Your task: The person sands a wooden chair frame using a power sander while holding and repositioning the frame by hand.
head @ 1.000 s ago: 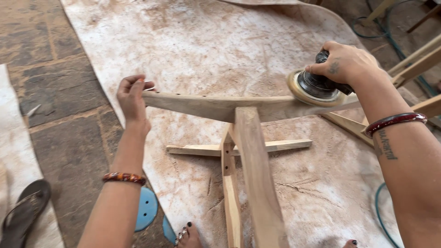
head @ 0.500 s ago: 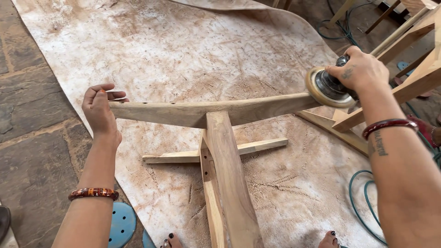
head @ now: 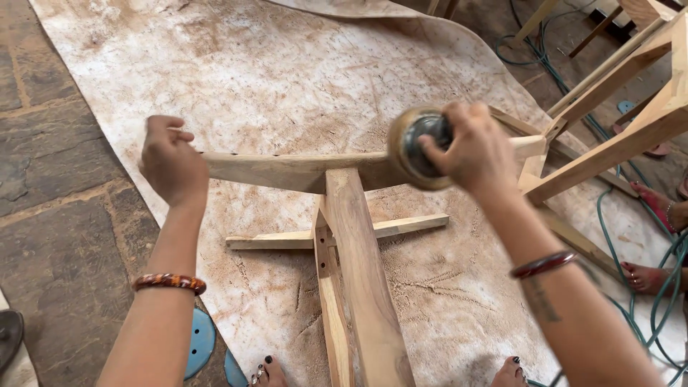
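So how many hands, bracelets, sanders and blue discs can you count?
Hands: 2, left hand and right hand
Bracelets: 2, left bracelet and right bracelet
Sanders: 1, sander
Blue discs: 2, disc and second disc
Total: 7

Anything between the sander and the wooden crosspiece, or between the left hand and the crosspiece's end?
Nothing visible. The right hand presses the round sander straight onto the crosspiece, though motion blur hides the exact contact. The left hand already grips the crosspiece's left end.
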